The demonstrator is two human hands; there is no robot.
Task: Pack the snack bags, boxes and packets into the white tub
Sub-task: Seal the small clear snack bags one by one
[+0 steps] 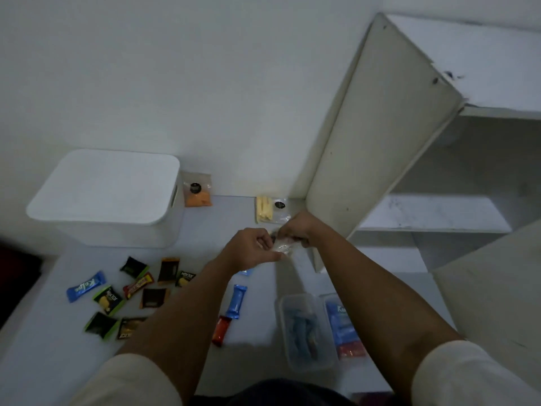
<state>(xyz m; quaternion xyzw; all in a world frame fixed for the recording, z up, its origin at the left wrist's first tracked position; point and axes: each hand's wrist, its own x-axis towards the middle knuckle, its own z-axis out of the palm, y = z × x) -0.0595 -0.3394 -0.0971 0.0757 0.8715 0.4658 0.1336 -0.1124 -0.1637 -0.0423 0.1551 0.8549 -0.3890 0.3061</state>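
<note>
While both hands work it: clear packet (281, 248) pinched between left hand (248, 247) and right hand (294, 228)
Fingers: curled on packet
Direction: white tub (108, 197), lidded, lies leftward
Nearer: left hand

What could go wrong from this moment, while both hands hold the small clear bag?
1. The white tub has its lid on, and both hands, left and right, grip the clear bag, so no hand is free to open it.
2. The forearms hang above the blue packet and could sweep it away.
</note>
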